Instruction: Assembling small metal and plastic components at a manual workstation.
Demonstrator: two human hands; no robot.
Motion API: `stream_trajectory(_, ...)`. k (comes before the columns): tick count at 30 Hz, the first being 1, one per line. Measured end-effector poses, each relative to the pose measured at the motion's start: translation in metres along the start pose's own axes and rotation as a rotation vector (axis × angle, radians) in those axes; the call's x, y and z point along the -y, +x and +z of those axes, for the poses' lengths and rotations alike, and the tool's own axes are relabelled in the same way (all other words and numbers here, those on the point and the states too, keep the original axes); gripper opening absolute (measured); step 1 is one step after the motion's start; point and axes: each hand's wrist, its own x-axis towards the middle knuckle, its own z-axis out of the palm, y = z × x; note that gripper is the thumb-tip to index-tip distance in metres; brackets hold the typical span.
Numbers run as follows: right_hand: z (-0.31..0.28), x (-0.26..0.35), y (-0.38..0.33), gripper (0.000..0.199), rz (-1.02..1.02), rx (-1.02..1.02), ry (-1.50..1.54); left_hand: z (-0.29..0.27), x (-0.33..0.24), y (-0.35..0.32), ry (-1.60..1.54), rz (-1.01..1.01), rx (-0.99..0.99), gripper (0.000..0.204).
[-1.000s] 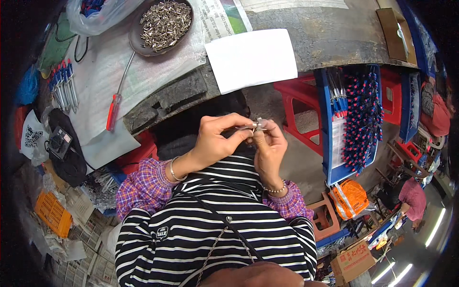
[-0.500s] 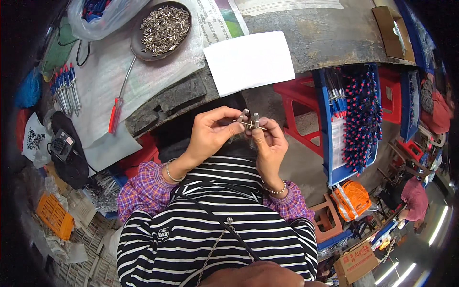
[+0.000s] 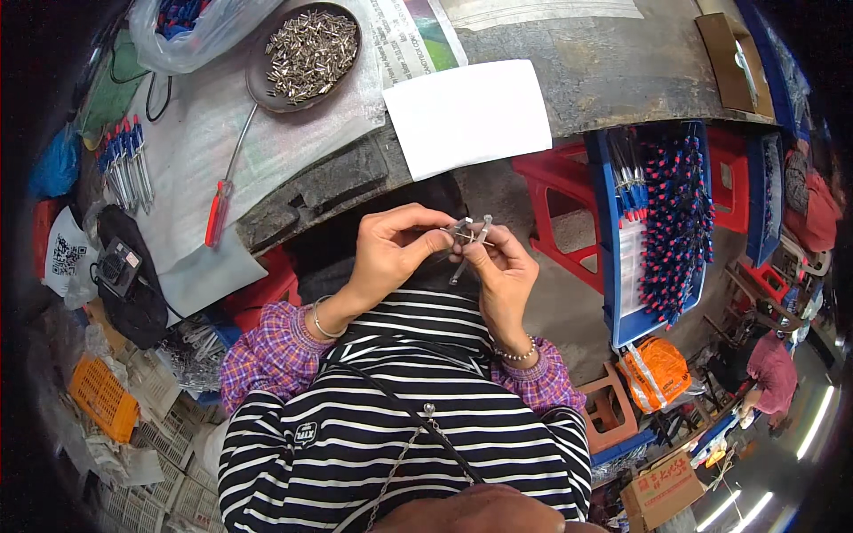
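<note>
Fingertips of both hands are pinched together on a small cluster of thin clear plastic pen barrels (image 3: 469, 240), held in front of the chest, just below the table edge. The left hand (image 3: 391, 253) is curled, thumb and forefinger clamped on the cluster's left side. The right hand (image 3: 502, 271) is raised with its fingers closed on the right side. The exact number of barrels cannot be told. 2 forearms in plaid cuffs are bent inward. On the grey table (image 3: 604, 53) lie 1 white paper sheet (image 3: 466, 115), 1 dark round bowl of small metal parts (image 3: 306, 53) and 1 red-handled screwdriver (image 3: 227, 182).
</note>
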Motion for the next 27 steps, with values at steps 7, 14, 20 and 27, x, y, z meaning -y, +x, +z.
stream_trajectory(7,-0.003,-0.001,-0.003,0.015,-0.109,-0.028,-0.164,0.002,-0.002,0.0,0.168,0.086,-0.012,0.015)
stream_trajectory(14,-0.004,0.001,-0.001,0.019,-0.138,0.025,-0.221,0.003,-0.004,0.0,0.295,0.169,0.038,0.015)
stream_trajectory(20,0.0,0.006,0.004,0.019,-0.082,0.039,-0.098,0.004,0.001,0.001,0.111,0.038,-0.016,0.015)
stream_trajectory(27,-0.002,0.0,0.002,0.016,-0.153,0.016,-0.18,0.0,0.004,0.001,0.103,0.031,0.026,0.014)
